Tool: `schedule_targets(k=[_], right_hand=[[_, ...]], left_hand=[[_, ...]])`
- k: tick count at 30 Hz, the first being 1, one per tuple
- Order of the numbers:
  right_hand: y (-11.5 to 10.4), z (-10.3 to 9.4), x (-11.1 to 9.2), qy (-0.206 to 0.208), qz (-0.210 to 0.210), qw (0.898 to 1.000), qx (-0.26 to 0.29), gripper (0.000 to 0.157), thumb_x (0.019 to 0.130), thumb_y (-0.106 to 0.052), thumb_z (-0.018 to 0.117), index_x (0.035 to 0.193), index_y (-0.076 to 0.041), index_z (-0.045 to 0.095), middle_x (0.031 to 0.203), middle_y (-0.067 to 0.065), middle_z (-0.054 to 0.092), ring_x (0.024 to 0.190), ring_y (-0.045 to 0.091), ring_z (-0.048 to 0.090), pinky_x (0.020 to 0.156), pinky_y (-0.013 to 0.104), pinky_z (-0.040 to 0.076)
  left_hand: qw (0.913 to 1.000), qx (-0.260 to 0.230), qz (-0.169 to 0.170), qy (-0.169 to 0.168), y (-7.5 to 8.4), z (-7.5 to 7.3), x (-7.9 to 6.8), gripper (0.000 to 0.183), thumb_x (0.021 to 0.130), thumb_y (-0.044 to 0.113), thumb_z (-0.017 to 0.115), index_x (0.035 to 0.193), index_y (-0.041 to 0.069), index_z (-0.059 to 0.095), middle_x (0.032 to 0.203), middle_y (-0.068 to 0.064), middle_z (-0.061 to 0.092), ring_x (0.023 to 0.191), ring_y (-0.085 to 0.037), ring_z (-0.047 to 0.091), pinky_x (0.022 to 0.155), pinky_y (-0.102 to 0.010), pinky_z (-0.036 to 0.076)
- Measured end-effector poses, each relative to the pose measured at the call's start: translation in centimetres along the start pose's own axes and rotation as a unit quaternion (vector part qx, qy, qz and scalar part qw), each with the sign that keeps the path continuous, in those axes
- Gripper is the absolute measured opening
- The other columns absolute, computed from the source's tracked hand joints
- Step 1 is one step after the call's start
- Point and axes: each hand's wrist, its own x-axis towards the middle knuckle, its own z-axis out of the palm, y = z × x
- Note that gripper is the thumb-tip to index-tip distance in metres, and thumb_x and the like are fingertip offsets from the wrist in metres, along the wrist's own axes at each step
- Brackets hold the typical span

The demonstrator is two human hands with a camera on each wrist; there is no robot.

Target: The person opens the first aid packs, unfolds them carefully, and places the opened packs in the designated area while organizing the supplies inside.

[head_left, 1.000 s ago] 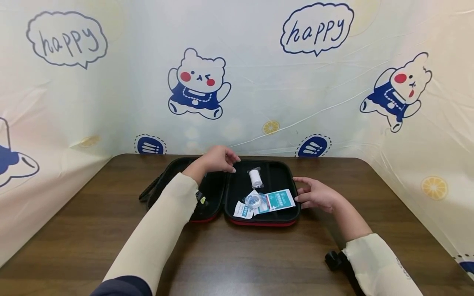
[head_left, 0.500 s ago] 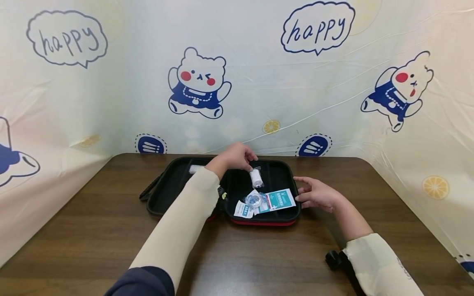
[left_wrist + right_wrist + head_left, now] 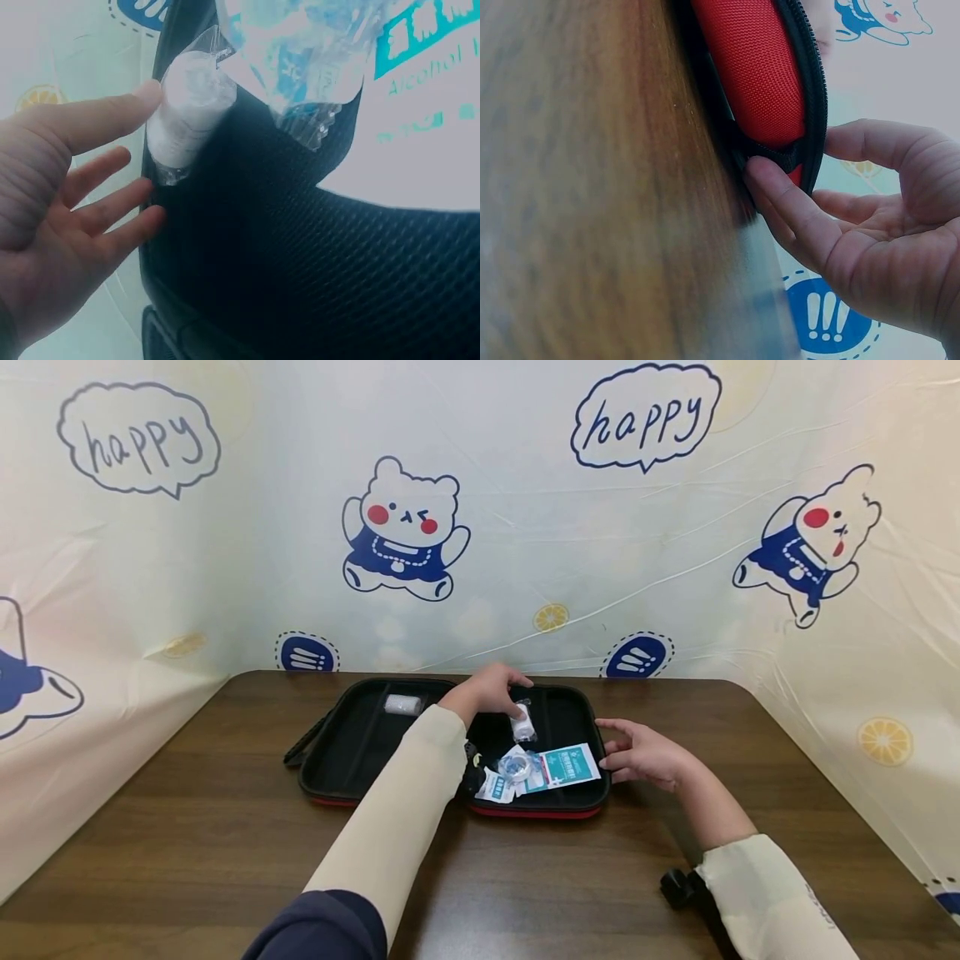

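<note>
My left hand (image 3: 491,688) is over the back of a zip case (image 3: 381,747) that lies unfolded on the table. Its thumb reaches a white bandage roll (image 3: 187,112) in clear wrapping; the other fingers are spread near the case's back edge, not around the roll. My right hand (image 3: 645,756) holds the case's right side, with fingertips at the zip rim and by a strap on the red outer shell (image 3: 757,75). In front of the roll lie a clear-wrapped round item (image 3: 516,766), a teal and white packet (image 3: 570,765) and a small white sachet (image 3: 495,787).
A second white wrapped roll (image 3: 403,704) lies in the left half of the case. A black strap (image 3: 306,742) sticks out at that side. The wooden table (image 3: 570,877) is backed by a printed cloth (image 3: 510,527) on the far side and both flanks.
My left hand has moved right from the case's middle to the bandage roll, uncovering the other roll on the left. The right hand stays at the case's side.
</note>
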Motion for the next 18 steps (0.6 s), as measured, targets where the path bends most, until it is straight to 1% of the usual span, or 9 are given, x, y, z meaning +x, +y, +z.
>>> schedule_targets(k=[3, 5, 9, 12, 18], right_hand=[[0.0, 0.0, 0.0, 0.002, 0.0, 1.0, -0.002, 0.079, 0.089, 0.004, 0.062, 0.153, -0.003, 0.018, 0.127, 0.03, 0.049, 0.094, 0.025, 0.061, 0.083, 0.036, 0.056], [0.0, 0.0, 0.0, -0.001, -0.002, 1.0, -0.004, 0.079, 0.089, 0.003, 0.062, 0.153, -0.002, 0.017, 0.127, 0.03, 0.048, 0.095, 0.025, 0.061, 0.083, 0.037, 0.056], [0.0, 0.0, 0.0, -0.001, 0.0, 1.0, -0.004, 0.079, 0.089, 0.003, 0.062, 0.153, -0.002, 0.017, 0.129, 0.03, 0.048, 0.095, 0.025, 0.061, 0.084, 0.037, 0.056], [0.0, 0.0, 0.0, 0.003, 0.004, 1.0, -0.002, 0.078, 0.089, 0.004, 0.061, 0.153, -0.003, 0.018, 0.129, 0.03, 0.048, 0.095, 0.025, 0.061, 0.085, 0.037, 0.056], [0.0, 0.0, 0.0, 0.001, 0.002, 1.0, -0.002, 0.078, 0.089, 0.004, 0.061, 0.153, -0.002, 0.017, 0.129, 0.03, 0.048, 0.095, 0.025, 0.061, 0.084, 0.037, 0.056]], left_hand=[[0.9999, -0.007, -0.009, -0.013, -0.2, 0.3, 0.1, 0.055, 0.085, 0.018, 0.078, 0.136, 0.011, 0.058, 0.138, -0.01, 0.054, 0.126, -0.028, 0.049, 0.104, -0.04, 0.043], [0.9995, -0.016, -0.015, -0.023, -0.3, 0.5, 0.1, 0.054, 0.085, 0.019, 0.077, 0.135, 0.01, 0.058, 0.133, -0.011, 0.058, 0.122, -0.026, 0.053, 0.102, -0.039, 0.045], [0.9987, -0.03, -0.025, -0.032, -0.2, 0.5, -0.3, 0.049, 0.085, 0.019, 0.078, 0.131, 0.01, 0.062, 0.119, -0.009, 0.064, 0.108, -0.023, 0.059, 0.093, -0.035, 0.05], [0.9986, -0.035, -0.024, -0.032, -0.1, 0.1, -0.6, 0.049, 0.083, 0.018, 0.079, 0.128, 0.009, 0.064, 0.112, -0.007, 0.061, 0.1, -0.021, 0.056, 0.087, -0.032, 0.052], [0.9955, -0.088, -0.021, -0.028, 0.2, -0.6, -1.4, 0.048, 0.08, 0.009, 0.08, 0.125, 0.005, 0.064, 0.105, -0.01, 0.056, 0.089, -0.023, 0.058, 0.071, -0.026, 0.056]])
